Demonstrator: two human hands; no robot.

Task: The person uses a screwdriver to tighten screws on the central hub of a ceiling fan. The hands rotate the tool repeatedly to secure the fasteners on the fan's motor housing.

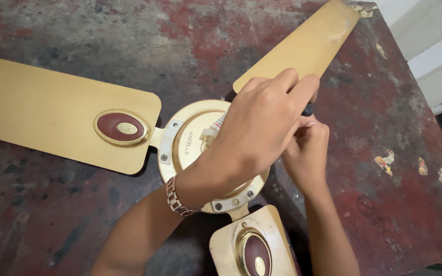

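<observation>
Ceiling fan (190,143) on worn table (384,204), three blades still bolted on. Left hand (257,128) pinches dark tool handle (308,109); right hand (305,151) curled beneath, grip hidden.

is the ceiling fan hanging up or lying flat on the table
Lying flat. The ceiling fan rests on the worn red table, its gold blades spread across the surface, with the left hand and right hand over its motor hub.

Ceiling fan (190,145) on table (395,168), hands above
</observation>
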